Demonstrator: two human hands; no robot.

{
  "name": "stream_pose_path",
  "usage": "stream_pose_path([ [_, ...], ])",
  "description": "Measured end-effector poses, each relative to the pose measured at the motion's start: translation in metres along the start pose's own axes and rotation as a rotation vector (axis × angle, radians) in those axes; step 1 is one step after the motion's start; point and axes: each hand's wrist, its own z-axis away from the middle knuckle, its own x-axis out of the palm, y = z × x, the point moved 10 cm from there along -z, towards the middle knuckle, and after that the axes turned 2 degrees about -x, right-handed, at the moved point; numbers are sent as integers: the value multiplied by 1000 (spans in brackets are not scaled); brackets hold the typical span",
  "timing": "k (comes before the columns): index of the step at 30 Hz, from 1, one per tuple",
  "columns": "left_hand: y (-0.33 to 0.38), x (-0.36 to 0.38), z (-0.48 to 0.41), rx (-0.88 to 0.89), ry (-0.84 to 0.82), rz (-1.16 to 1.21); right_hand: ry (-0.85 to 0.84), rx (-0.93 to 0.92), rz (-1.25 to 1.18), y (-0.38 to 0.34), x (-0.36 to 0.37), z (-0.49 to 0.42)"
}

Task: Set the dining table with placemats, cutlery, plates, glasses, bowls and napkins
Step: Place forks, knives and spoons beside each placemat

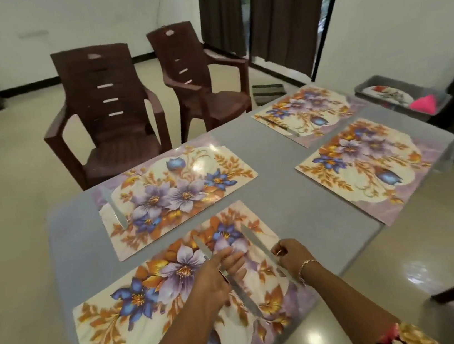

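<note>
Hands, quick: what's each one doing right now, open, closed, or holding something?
Left hand: closed, holding a knife over the nearest placemat.
Right hand: closed, holding a second knife.

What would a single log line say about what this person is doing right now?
left hand: grips knife | right hand: grips second knife | where: above nearest placemat | far-left placemat: third knife laid

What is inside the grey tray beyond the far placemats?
In the grey tray lie a white plate with a red print and a pink folded thing, perhaps a napkin. What is under the plate and the pink thing cannot be seen.
</note>
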Motion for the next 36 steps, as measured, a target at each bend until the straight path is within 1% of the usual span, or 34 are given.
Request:
stream_pose_path([
  [3,7,3,-13,14,15,44,-10,20,57,-3,5,-15],
  [6,12,12,-23,10,25,24,-34,34,91,-3,8,-25],
  [8,12,16,-30,-5,45,21,-72,13,175,-3,11,-29],
  [11,8,27,-37,-3,40,35,-129,-44,298,-5,11,-30],
  [14,-2,42,-43,-15,41,53,-200,-143,436,-11,9,-33],
  [16,-6,62,-44,0,31,55,-214,-204,455,-15,-3,-38],
  [21,-21,132,-59,90,37,-13,-213,-295,213,-11,-72,-52],
  [24,-41,196,-70,112,-13,-58,-201,-336,63,2,-133,-58],
  [29,-86,319,-77,134,-139,-236,-135,-309,-85,53,-233,-72],
  [32,-108,383,-82,166,-189,-362,-53,-278,-93,83,-286,-86],
  [34,-113,415,-86,244,-212,-460,44,-235,-125,101,-320,-96],
  [36,-105,455,-92,427,-271,-622,153,-153,-204,120,-358,-108],
])
